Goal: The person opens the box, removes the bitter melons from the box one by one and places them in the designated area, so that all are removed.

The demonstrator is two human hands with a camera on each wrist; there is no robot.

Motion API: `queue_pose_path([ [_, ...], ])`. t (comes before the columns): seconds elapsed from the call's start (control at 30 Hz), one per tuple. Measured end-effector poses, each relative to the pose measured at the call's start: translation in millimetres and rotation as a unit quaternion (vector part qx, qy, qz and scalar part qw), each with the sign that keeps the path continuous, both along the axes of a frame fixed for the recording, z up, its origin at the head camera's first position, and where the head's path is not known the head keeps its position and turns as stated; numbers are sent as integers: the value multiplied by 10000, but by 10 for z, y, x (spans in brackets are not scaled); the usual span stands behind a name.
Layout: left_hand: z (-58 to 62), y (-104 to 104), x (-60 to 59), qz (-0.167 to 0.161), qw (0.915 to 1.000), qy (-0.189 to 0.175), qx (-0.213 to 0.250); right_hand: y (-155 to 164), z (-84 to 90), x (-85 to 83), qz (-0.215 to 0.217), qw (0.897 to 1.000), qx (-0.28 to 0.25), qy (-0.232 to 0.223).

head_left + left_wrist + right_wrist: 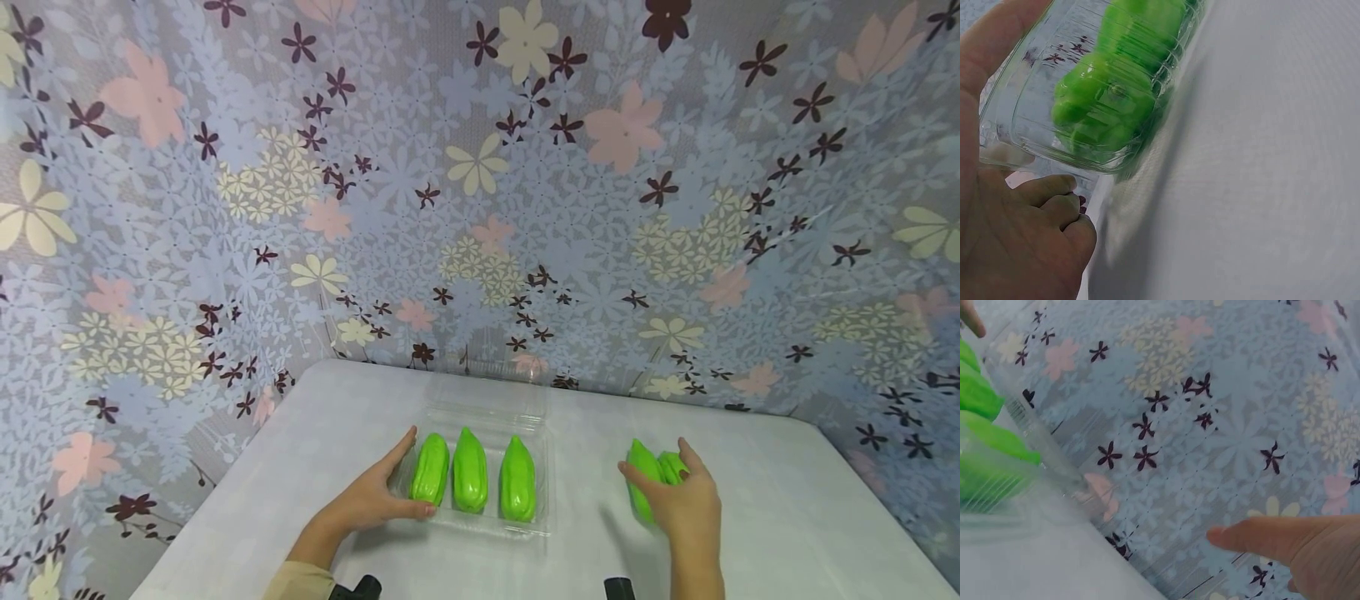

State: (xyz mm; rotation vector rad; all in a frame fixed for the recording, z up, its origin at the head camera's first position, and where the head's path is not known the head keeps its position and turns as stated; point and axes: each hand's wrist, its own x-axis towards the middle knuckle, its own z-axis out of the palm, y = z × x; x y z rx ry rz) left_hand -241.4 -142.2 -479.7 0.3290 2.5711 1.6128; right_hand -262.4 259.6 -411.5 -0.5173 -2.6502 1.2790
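Observation:
A clear plastic box (491, 527) lies on the white table with its lid folded back toward the wall. Three glossy, bright green, ribbed vegetables with pointed tips, such as the middle one (470, 471), lie side by side in it. My left hand (372, 498) holds the box's left side, thumb near the front corner and a finger at the far corner. In the left wrist view, lobed green ends (1107, 103) show through the wall. To the right, my right hand (681, 500) is spread over two more green vegetables (641, 479), thumb and forefinger wide apart.
A floral curtain-like cloth (480, 208) stands behind the white table (585, 533) and along its sides. Dark device ends (619, 587) poke in at the bottom of the head view. The raised lid (487, 408) reaches close to the table's back edge.

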Motion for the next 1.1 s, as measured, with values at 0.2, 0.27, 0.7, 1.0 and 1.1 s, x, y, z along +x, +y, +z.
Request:
queue_pose_path([
  [0.2, 10, -2, 3, 21, 10000, 0, -2, -69, 100, 19, -102, 9994, -308, 154],
  [0.27, 14, -2, 3, 24, 10000, -13, -7, -92, 124, 31, -56, 9988, -430, 235],
  [0.7, 12, -6, -5, 9, 10000, -45, -61, -226, 148, 74, 738, 9906, -1073, 426],
  [1.0, 29, 1, 2, 74, 9999, -61, -112, -354, 156, 84, 1129, 9862, -1152, 384],
  [1.1, 35, 2, 3, 94, 9999, -75, -110, -412, 165, 85, 1220, 9856, -1106, 381],
])
